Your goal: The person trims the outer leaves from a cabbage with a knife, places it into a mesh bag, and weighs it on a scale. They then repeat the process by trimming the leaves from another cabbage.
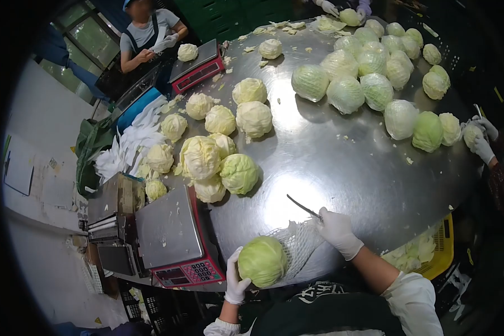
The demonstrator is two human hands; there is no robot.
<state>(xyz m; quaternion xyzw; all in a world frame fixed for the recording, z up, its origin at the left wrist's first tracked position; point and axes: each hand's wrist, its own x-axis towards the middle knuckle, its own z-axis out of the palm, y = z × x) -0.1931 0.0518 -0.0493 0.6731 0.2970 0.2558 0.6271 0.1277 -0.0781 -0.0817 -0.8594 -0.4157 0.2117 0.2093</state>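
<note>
My left hand, in a white glove, cups the left side of a green cabbage near the table's front edge. A white foam net sleeve lies against the cabbage's right side and stretches up to my right hand. That gloved hand is closed around a knife, whose thin dark blade points up and to the left over the table. The sleeve's far end meets the fingers of my right hand. A red scale with a flat metal plate stands just left of the cabbage.
Pale trimmed cabbages cluster at the left of the steel table; wrapped ones crowd the back right. A second scale, white sleeves and a yellow basket surround it. Co-workers stand at the back left, back and right.
</note>
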